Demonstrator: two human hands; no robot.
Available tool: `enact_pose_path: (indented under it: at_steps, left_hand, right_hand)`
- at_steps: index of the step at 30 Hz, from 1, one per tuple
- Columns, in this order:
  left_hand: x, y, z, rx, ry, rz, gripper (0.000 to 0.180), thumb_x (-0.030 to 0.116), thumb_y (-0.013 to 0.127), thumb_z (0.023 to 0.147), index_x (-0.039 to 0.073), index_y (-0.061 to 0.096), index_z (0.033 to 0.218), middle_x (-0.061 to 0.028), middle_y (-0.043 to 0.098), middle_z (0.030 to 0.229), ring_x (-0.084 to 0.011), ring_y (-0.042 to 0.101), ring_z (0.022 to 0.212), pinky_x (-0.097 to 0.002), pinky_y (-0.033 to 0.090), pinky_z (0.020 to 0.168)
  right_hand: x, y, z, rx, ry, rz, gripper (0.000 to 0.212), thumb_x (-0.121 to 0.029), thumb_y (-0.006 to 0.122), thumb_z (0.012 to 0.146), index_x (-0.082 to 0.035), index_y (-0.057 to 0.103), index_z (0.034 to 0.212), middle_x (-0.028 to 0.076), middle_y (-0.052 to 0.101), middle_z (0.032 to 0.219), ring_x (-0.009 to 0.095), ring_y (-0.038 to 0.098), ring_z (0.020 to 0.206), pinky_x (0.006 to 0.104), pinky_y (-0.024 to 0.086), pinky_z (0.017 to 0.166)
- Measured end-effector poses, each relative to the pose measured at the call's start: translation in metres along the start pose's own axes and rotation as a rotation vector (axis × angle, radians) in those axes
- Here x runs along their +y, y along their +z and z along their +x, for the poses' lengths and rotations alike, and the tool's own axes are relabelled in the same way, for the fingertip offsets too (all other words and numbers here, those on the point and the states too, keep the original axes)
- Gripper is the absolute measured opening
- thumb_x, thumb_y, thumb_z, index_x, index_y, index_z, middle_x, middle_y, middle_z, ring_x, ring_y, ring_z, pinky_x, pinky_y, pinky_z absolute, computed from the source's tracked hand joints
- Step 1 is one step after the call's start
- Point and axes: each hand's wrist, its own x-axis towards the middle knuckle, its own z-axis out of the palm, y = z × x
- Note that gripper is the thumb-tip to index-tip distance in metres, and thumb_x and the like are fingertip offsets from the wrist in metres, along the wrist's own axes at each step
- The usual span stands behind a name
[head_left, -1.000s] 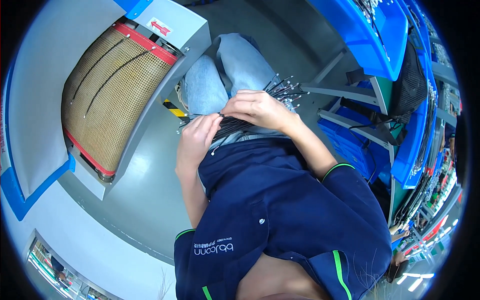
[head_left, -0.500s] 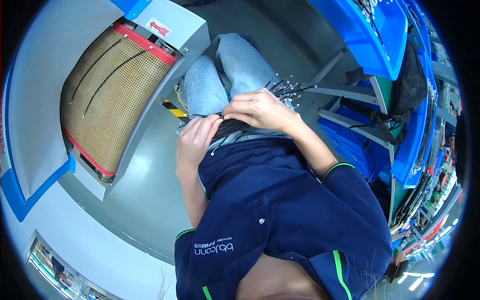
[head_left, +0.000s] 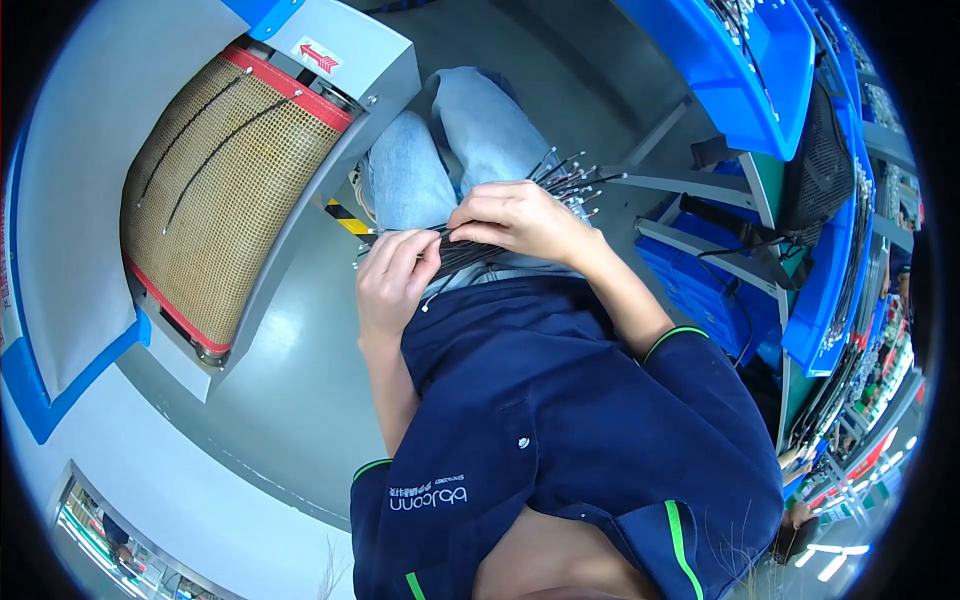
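A bundle of thin black cables [head_left: 462, 256] with small white end connectors lies across my lap, its right ends fanned out past my right wrist. My left hand [head_left: 393, 280] is closed in a pinch at the bundle's left part. Close beside it, my right hand [head_left: 520, 220] reaches over the bundle, thumb and fingers pinched together. The fingertips of both hands nearly meet on a short dark stretch of black cable. My fingers hide most of that cable, and its ends cannot be told from the others.
At left stands a machine with a tan mesh conveyor belt [head_left: 235, 170] edged in red, carrying two black cables. Blue bins [head_left: 740, 75] with cables stand on a rack at right, beside a black mesh bag [head_left: 825, 165]. Yellow-black tape [head_left: 345, 217] marks the floor near my knee.
The two cables on the belt have shifted slightly up and left. My left hand has turned a little and moved slightly right; my right hand has barely moved.
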Motion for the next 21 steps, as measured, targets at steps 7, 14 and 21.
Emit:
enact_pose_path:
  at_steps: [7, 14, 21]
  left_hand:
    - [-0.001, 0.002, -0.001, 0.036, 0.037, -0.003, 0.021, -0.004, 0.072, 0.067, 0.002, 0.064, 0.085, -0.0072, 0.066, 0.081, -0.0219, 0.063, 0.07, -0.0307, 0.05, 0.061]
    - [0.0, -0.001, 0.002, 0.044, 0.058, 0.046, 0.02, -0.004, 0.071, 0.066, 0.002, 0.063, 0.083, -0.0067, 0.066, 0.079, -0.0215, 0.063, 0.069, -0.0304, 0.05, 0.06]
    - [-0.009, -0.011, -0.002, 0.017, 0.012, 0.079, 0.017, -0.002, 0.072, 0.066, 0.003, 0.064, 0.081, -0.0065, 0.065, 0.077, -0.022, 0.064, 0.07, -0.0312, 0.051, 0.062]
  right_hand:
    - [0.002, 0.0, -0.001, -0.017, 0.009, 0.061, 0.011, -0.012, 0.069, 0.079, -0.004, 0.066, 0.085, 0.007, 0.062, 0.076, 0.022, 0.061, 0.069, 0.0315, 0.049, 0.062]
    - [0.0, 0.001, 0.001, -0.018, 0.059, 0.098, 0.011, -0.013, 0.069, 0.079, -0.004, 0.066, 0.087, 0.007, 0.062, 0.077, 0.023, 0.061, 0.069, 0.0313, 0.049, 0.062]
    - [0.016, -0.027, -0.008, -0.106, 0.089, -0.045, 0.013, -0.014, 0.068, 0.08, -0.003, 0.065, 0.087, 0.009, 0.062, 0.077, 0.025, 0.061, 0.072, 0.0328, 0.049, 0.065]
